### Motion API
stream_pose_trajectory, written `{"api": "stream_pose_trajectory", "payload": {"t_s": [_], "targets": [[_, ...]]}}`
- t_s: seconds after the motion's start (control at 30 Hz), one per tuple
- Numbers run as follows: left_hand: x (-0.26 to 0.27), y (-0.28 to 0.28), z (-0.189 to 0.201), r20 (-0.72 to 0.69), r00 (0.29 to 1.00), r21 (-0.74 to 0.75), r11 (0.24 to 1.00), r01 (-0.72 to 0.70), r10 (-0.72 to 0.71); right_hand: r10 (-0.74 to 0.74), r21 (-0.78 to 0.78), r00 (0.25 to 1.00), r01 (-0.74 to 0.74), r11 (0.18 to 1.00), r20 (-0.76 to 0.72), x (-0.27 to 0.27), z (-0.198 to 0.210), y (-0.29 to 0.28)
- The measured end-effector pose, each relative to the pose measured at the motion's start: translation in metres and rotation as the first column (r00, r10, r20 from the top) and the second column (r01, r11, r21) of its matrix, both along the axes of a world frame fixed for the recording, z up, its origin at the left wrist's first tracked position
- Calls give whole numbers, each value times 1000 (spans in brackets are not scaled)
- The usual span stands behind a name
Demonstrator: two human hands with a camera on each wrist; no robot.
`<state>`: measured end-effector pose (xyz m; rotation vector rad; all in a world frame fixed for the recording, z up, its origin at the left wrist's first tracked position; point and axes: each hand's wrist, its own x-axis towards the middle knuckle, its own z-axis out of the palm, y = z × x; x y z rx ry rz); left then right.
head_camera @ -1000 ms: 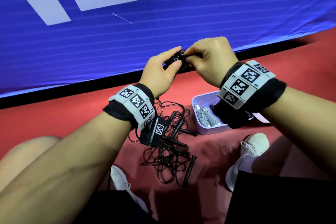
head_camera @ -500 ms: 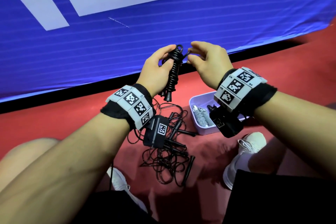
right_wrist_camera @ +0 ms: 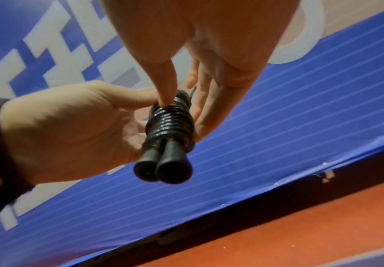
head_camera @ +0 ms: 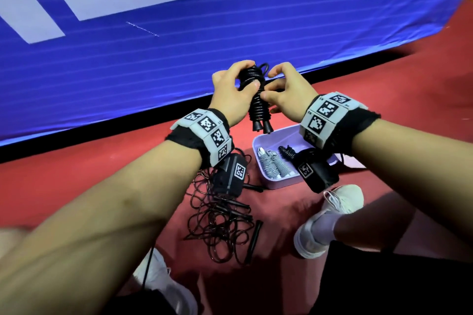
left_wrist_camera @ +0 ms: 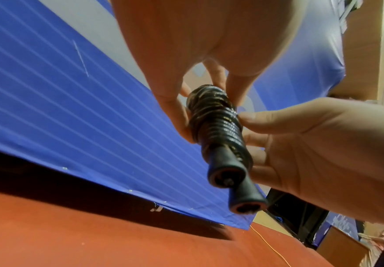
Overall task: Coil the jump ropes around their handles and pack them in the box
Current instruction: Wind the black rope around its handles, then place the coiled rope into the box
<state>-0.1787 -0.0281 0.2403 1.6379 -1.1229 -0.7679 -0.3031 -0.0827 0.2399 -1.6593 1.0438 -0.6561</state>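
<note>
A: Where is the rope being worked on?

B: The black coiled rope (head_camera: 258, 100) is up in the air in front of the person, upright, its two handle ends (left_wrist_camera: 236, 189) side by side and pointing down, above the far edge of the box (head_camera: 277, 183). A small loop sticks out at its top.

A: And the grip of each hand?

B: The left hand (head_camera: 230, 94) is closed around the upper part of the bundle, thumb on the near side, fingers round the far side. The right hand (head_camera: 289, 94) pinches the wound cord from the right, its thumb (right_wrist_camera: 166, 86) pressing on the coils and its fingers along the other side.

A: What is in the box?

B: It is pale lilac and sits on the red floor (head_camera: 89, 179). A grey coiled rope (head_camera: 272, 165) lies in its left part and another black coiled one (head_camera: 289, 152) to the right of that, partly hidden by the right wrist camera.

A: Anything else nearby?

B: A tangle of loose black ropes (head_camera: 220, 220) with several handles lies on the floor just left of the box, nearer the person. White shoes (head_camera: 330, 217) flank it. A blue banner (head_camera: 230, 33) with white shapes runs along the far side.
</note>
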Motion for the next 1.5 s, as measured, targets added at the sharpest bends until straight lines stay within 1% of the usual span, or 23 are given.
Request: {"api": "stream_pose_trajectory", "payload": {"t_s": [0.1, 0.2, 0.27, 0.33, 0.47, 0.6, 0.7, 0.87, 0.93, 1.07, 1.13, 1.17, 1.27, 1.33, 1.37, 1.43, 1.5], "targets": [[-16, -28, -18, -108, 994, 73, 996, 42, -34, -74, 42, 997, 74, 996, 0, -13, -22, -26], [-31, -53, -53, -206, 977, 130, 989, 74, -46, -134, 12, 987, 136, 991, -93, -28, -52, -50], [-42, -69, -85, -192, 981, 157, 985, 65, -34, -142, 14, 980, 146, 989, -142, -38, -74, -64], [-52, -79, -114, -142, 990, 193, 980, 44, -16, -125, 48, 972, 138, 989, -201, -47, -96, -75], [-69, -99, -157, -84, 996, 296, 954, 44, -20, -97, 104, 942, 136, 985, -320, -66, -145, -92], [-81, -117, -203, -70, 994, 386, 917, 100, -79, -91, 91, 886, 148, 985, -455, -79, -191, -105], [-93, -131, -239, -63, 991, 457, 879, 137, -122, -98, 71, 818, 167, 983, -567, -89, -222, -113], [-106, -144, -277, -96, 975, 535, 816, 219, -198, -39, 46, 709, 100, 994, -704, -99, -257, -121], [-108, -146, -288, -103, 967, 575, 779, 250, -234, -1, 70, 673, 79, 994, -740, -100, -269, -122], [-108, -146, -299, -143, 936, 640, 691, 336, -322, 170, 244, 621, 35, 969, -765, -99, -284, -121], [-105, -149, -299, -158, 926, 659, 662, 357, -342, 208, 288, 614, 34, 957, -761, -99, -287, -121], [-103, -150, -297, -171, 929, 659, 663, 356, -329, 201, 288, 616, 43, 957, -762, -99, -287, -120], [-89, -148, -284, -158, 948, 639, 703, 312, -277, 120, 228, 639, 89, 970, -760, -95, -281, -118], [-73, -143, -267, -102, 963, 604, 753, 260, -250, 54, 158, 665, 98, 982, -745, -84, -269, -117], [-63, -138, -257, -53, 968, 584, 778, 230, -247, 40, 128, 681, 78, 989, -731, -76, -261, -115], [-38, -122, -234, 43, 967, 548, 816, 186, -250, 62, 98, 724, 8, 995, -688, -53, -244, -109], [-11, -99, -212, 153, 958, 524, 841, 131, -244, 115, 107, 774, -62, 992, -622, -27, -228, -97]]}}
